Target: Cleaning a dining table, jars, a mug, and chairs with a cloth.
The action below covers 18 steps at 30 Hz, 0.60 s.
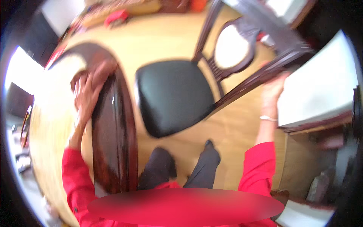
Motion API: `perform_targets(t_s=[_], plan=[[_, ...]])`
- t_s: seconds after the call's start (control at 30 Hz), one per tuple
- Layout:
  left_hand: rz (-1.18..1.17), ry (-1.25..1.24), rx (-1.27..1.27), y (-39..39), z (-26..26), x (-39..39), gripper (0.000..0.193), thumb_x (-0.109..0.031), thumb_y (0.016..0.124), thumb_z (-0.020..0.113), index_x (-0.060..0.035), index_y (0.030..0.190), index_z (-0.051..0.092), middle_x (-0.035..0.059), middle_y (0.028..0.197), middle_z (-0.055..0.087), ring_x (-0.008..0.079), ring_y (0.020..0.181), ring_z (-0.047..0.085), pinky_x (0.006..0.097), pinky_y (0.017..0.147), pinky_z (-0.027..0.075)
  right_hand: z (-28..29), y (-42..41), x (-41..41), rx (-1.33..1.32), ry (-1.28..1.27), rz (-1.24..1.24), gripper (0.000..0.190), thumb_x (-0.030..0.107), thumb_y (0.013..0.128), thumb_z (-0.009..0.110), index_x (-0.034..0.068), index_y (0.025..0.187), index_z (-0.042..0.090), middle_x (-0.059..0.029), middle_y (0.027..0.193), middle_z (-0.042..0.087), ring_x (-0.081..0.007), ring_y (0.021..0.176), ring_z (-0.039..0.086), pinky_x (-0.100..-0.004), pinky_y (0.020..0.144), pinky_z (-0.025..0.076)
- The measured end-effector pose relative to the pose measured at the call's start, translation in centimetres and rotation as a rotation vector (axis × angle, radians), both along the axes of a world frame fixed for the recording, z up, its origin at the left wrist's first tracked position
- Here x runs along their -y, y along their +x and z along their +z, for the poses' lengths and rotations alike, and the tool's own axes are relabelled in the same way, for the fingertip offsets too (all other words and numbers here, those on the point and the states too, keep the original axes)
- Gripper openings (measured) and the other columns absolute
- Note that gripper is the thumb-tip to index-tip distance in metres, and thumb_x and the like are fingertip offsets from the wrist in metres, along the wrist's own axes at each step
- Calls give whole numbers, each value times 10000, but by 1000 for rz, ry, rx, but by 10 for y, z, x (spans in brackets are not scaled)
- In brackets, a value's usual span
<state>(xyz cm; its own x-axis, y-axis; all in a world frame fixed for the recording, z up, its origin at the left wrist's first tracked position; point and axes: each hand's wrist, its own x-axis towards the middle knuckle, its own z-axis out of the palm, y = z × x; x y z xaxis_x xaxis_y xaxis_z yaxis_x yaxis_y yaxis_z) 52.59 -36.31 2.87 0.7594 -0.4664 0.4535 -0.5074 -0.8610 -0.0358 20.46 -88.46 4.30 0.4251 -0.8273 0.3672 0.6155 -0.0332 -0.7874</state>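
My left hand (86, 95) lies on the rim of a glossy dark wooden table (114, 136). A blurred reddish-brown patch, perhaps a cloth, shows around its fingers; whether they hold it cannot be told. My right hand (273, 85), with a pale band at the wrist, grips the dark wooden back frame (249, 85) of a chair near its upper corner, and the frame partly covers the fingers. The chair's black padded seat (174, 98) faces up beside the table. An oval cream panel in dark wood (232, 46) shows through the frame.
A light-topped surface with a wooden edge (320, 93) stands close to my right hand. Below it are shelves with blurred items. My legs (201, 167) are on the wood-toned floor (158, 39) near the seat. A red object (116, 17) lies at the far side.
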Motion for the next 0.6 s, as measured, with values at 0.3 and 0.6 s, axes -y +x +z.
perform_targets(t_s=[0.3, 0.6], plan=[[-185, -194, 8, -34, 19, -21, 575, -205, 714, 727, -82, 1242, 536, 133, 1131, 506, 345, 1079, 489, 485, 886, 424, 135, -77, -73, -486, -214, -323, 618, 452, 931, 584, 52, 1380, 439, -129, 1255, 569, -227, 1107, 574, -373, 829, 513], [-281, -367, -94, -2, 10, -42, 343, -191, 738, 700, -26, 1015, 582, 185, 1008, 585, 383, 961, 573, 479, 819, 472, 236, -73, -201, -697, -494, -351, 560, 246, 874, 623, -43, 1328, 469, -144, 1080, 650, -167, 829, 656, -274, 627, 545]])
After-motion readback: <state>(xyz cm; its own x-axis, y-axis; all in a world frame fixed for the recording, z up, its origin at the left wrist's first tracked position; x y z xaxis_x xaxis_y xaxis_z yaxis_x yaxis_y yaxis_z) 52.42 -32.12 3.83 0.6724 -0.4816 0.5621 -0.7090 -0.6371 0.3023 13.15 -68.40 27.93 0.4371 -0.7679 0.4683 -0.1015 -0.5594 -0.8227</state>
